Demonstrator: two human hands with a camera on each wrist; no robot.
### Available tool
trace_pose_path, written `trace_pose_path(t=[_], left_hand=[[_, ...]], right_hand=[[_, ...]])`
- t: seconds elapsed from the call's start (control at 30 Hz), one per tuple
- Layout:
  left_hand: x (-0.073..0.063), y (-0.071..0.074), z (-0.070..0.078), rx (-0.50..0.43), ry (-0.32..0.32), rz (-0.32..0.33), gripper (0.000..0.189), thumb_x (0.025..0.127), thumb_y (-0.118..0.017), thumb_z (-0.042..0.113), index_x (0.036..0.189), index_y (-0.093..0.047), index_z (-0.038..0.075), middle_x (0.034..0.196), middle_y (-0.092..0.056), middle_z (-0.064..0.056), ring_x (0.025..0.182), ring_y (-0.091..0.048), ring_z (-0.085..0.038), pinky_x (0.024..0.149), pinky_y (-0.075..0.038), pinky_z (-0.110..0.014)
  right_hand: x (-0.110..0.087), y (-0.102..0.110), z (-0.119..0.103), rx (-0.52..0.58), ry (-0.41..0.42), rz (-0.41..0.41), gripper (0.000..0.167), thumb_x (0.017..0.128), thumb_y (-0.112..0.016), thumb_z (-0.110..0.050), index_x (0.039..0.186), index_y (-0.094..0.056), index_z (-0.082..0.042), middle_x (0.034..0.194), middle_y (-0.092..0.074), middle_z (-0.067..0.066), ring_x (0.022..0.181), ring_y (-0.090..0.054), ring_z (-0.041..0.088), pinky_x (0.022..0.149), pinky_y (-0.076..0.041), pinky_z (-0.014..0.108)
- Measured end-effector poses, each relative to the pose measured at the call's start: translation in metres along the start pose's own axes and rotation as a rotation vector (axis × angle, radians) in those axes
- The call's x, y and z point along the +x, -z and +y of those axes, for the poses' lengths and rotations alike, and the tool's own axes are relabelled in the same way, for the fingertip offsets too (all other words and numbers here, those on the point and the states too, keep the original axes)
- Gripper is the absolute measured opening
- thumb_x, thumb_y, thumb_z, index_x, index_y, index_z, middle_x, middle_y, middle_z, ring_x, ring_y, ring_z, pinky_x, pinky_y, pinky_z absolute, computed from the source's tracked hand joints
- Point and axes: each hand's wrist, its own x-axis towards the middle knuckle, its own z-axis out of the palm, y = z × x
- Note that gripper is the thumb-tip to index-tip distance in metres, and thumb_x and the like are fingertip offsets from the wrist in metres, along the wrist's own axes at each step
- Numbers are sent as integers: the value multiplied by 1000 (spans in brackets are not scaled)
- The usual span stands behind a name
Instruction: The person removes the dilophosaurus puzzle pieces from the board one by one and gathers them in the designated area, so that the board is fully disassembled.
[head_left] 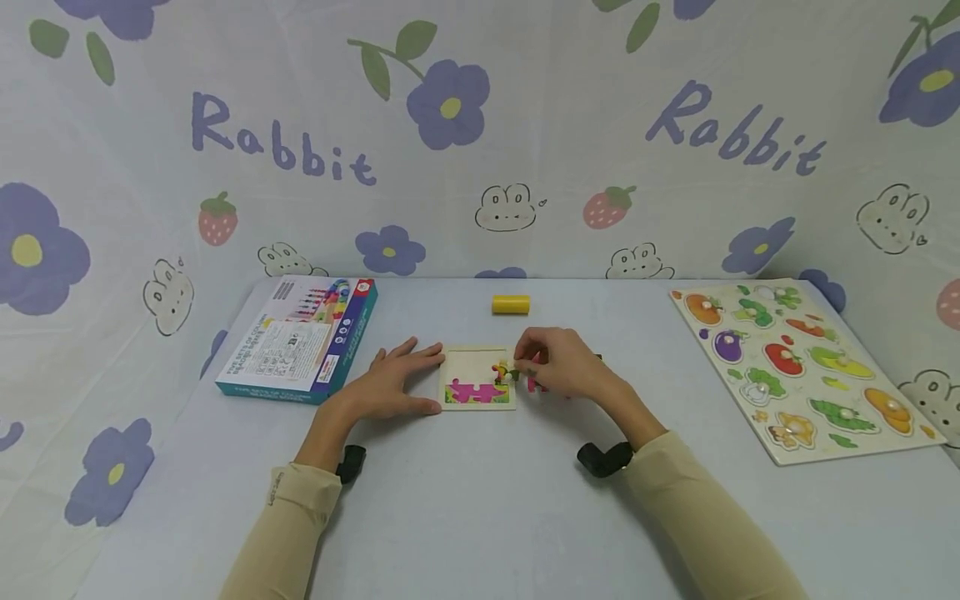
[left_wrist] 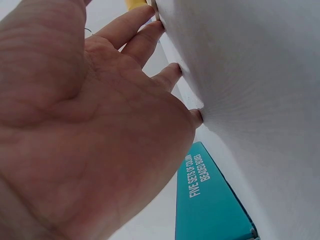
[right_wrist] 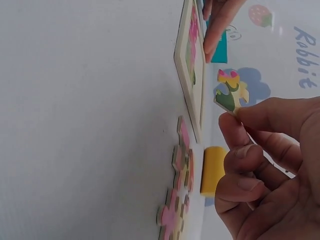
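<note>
A small wooden puzzle tray (head_left: 467, 363) lies on the table, with pink and green pieces (head_left: 472, 392) fitted along its near side. My left hand (head_left: 386, 383) rests at the tray's left side, fingers spread and tips touching its edge. Between thumb and index finger, my right hand (head_left: 558, 362) pinches a puzzle piece (right_wrist: 228, 90) coloured green, yellow and pink. In the head view that piece overlaps the tray's right edge. Loose puzzle pieces (right_wrist: 176, 200) lie on the table below the right hand, mostly hidden by it in the head view.
Beyond the tray lies a yellow cylinder (head_left: 511, 305). A boxed toy set (head_left: 300, 342) is at the left, close to the left hand. At the right lies a large vegetable peg board (head_left: 810, 367). Printed cloth (head_left: 570, 108) hangs behind the table.
</note>
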Motion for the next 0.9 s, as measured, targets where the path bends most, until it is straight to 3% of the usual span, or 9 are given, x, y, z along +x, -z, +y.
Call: trace_pose_path(t=[0.37, 0.9], left_hand=[[1, 2, 2, -9, 1, 2, 84, 92, -80, 43, 164, -43, 19, 177, -29, 2, 169, -5, -36, 134, 3, -69], [0, 1, 0, -5, 5, -17, 83, 94, -77, 44, 165, -41, 20, 178, -26, 3, 169, -3, -35, 134, 4, -68]], right_hand=[[-9, 14, 25, 47, -4, 13, 9, 101, -71, -18, 107, -73, -12, 103, -75, 5, 91, -65, 19, 81, -54, 29], [-39, 37, 61, 87, -62, 19, 9, 100, -72, -18, 105, -74, -11, 98, -73, 4, 93, -65, 19, 86, -55, 30]])
